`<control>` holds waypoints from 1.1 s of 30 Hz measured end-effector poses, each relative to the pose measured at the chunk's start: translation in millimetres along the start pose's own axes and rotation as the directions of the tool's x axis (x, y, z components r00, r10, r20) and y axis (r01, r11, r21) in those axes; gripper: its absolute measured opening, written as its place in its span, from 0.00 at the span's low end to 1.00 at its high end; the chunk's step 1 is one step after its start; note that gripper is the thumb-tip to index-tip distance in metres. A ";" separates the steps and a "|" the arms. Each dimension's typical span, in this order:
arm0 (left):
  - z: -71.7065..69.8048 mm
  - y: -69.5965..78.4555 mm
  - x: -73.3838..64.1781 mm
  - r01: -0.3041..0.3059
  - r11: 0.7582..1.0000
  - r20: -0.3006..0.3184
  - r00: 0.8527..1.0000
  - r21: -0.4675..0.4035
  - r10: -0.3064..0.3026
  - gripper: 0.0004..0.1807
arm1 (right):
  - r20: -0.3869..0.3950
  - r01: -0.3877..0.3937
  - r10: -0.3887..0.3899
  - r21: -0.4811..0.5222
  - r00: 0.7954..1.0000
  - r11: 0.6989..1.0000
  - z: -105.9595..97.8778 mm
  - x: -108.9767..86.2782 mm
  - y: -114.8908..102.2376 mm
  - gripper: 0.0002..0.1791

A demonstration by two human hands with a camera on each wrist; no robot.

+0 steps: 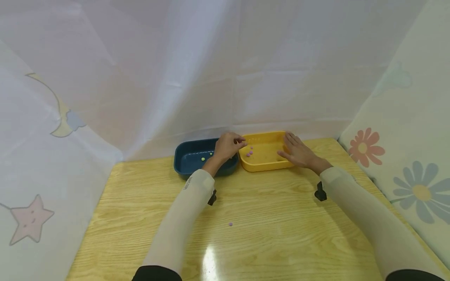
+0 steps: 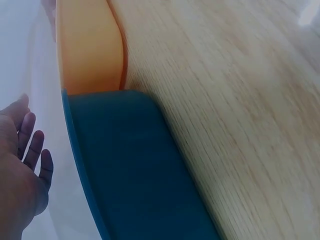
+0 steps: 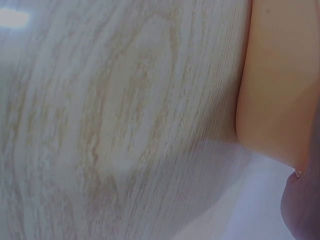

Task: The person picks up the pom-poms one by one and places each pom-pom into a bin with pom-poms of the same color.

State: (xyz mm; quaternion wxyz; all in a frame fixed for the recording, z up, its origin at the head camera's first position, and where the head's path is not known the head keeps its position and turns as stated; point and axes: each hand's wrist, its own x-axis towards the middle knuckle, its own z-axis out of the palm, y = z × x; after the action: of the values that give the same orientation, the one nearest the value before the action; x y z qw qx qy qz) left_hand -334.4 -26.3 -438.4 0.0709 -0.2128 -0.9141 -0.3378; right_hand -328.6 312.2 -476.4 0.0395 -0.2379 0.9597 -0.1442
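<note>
My left hand (image 1: 226,146) hovers over the right end of a dark blue bin (image 1: 181,168). Its thumb and forefinger point toward the left rim of a yellow bin (image 1: 268,167), and nothing shows between their tips. In the left wrist view the fingers (image 2: 34,150) are loosely bent and apart. My right hand (image 1: 299,152) rests at the yellow bin's right end, fingers straight and thumb spread over the near side. Several small pink balls (image 1: 251,152) lie inside the yellow bin on the left. Small yellow-green balls (image 1: 203,159) lie in the blue bin, partly hidden by my left hand.
The bins stand side by side at the back of a wooden table (image 1: 267,218), against a pale cloth backdrop (image 1: 288,78). One pink ball (image 1: 230,224) lies on the table nearer to me, between my forearms. Printed cloth hangs along both sides.
</note>
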 end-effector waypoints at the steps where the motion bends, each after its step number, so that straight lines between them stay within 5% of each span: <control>1: -0.2 -0.5 -0.9 -0.006 1.000 0.003 1.000 0.004 0.006 0.14 | -0.001 0.001 -0.001 0.001 1.000 1.000 0.0 -0.2 0.3 0.50; 19: -16.3 -7.9 -28.2 -0.194 0.979 0.046 0.979 -0.055 0.196 0.12 | 0.018 -0.009 0.009 0.010 1.000 1.000 -1.4 0.1 0.6 0.49; 25: -22.1 -8.7 -45.2 -0.287 0.953 0.047 0.955 -0.094 0.292 0.11 | 0.021 -0.008 0.008 -0.007 1.000 1.000 -1.6 0.8 1.0 0.49; 33: -26.1 -7.4 -69.7 -0.315 0.937 0.141 0.931 -0.152 0.336 0.11 | 0.005 0.006 -0.006 0.009 1.000 1.000 -2.0 -0.5 -0.6 0.50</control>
State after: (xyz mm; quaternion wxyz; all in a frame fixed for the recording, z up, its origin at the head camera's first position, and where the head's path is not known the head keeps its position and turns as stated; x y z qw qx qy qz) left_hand -275.3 -72.0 -441.9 0.0367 -0.3926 -0.8456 -0.3599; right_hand -328.2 312.5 -474.3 0.0428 -0.2410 0.9582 -0.1482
